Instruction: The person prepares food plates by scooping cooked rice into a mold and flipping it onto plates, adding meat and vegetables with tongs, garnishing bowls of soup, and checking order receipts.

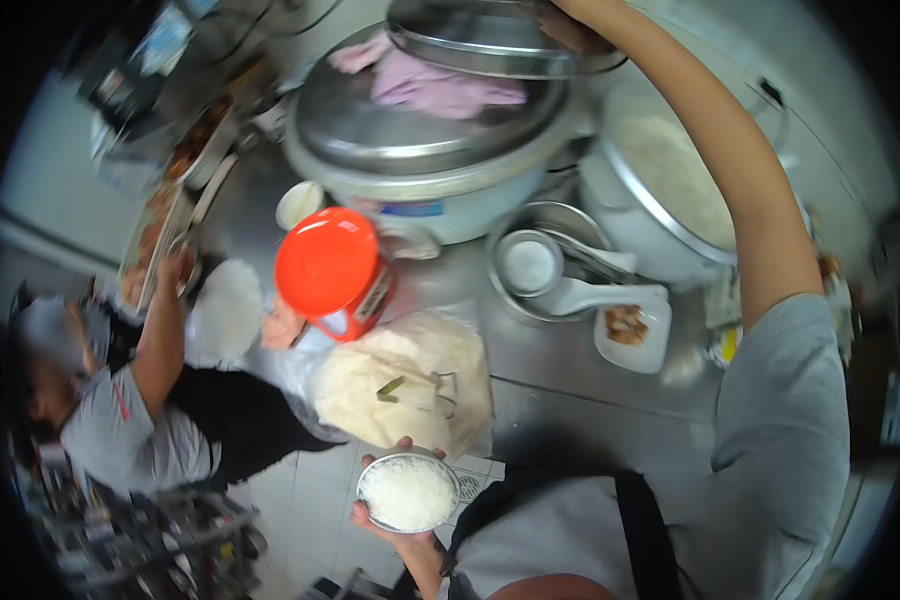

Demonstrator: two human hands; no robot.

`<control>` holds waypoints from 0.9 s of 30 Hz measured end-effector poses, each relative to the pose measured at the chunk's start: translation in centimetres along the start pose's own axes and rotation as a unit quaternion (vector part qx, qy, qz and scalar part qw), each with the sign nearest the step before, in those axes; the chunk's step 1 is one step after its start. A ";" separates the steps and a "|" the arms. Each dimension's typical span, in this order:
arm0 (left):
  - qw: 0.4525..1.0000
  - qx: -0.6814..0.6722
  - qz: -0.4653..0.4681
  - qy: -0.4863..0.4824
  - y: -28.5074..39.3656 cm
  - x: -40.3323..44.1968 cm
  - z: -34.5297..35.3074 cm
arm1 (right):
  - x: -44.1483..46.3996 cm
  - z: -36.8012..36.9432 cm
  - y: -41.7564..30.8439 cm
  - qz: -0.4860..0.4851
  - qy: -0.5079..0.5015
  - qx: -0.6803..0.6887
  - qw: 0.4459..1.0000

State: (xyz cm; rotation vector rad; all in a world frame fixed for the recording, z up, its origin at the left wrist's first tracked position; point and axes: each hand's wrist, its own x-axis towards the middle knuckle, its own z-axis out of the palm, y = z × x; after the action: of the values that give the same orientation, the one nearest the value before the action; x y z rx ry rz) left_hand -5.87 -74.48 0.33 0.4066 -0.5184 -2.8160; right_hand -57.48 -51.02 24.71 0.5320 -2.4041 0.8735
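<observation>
My left hand (406, 538) holds a small metal bowl (361, 497) heaped with white rice (408, 493), its fingers curled round the rim. High at the top edge, my right hand (573, 28) grips a round metal lid (470, 40); the fingers are partly dark and cut off. That lid is tilted above a big cooker (420, 205), whose own lid (340, 115) carries a pink cloth (435, 85). Under my raised right arm, another large pot (615, 190) stands uncovered with whitish rice (665, 160) inside.
A red-orange container (320, 265) and a cream-coloured bag (400, 375) are on the steel counter (550, 365). Nearby are a basin (495, 285) with a white scoop (600, 295) and a small dish (655, 355). At left, a co-worker (140, 420) reaches toward food trays (150, 235).
</observation>
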 end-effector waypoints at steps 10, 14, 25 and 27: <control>0.986 0.068 -0.109 -0.107 -2.3 5.1 5.2 | -20.7 -14.0 17.1 0.033 -0.050 -0.387 0.920; 0.982 0.064 -0.145 -0.099 -5.3 5.3 5.6 | -22.0 -13.1 17.4 0.035 -0.004 -0.388 0.921; 0.937 0.051 -0.326 -0.111 -8.6 1.3 4.1 | -34.1 -11.7 9.5 0.076 0.191 -0.237 0.950; 0.901 0.076 -0.398 -0.154 -11.7 1.7 5.4 | -43.5 -15.1 4.5 0.097 0.096 -0.210 0.968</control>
State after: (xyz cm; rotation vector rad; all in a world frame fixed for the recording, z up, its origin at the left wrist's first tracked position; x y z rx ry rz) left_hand -11.34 -62.70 0.37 0.2278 -0.7845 -3.6832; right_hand -20.52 -29.68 6.77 0.0464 -2.3903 0.4408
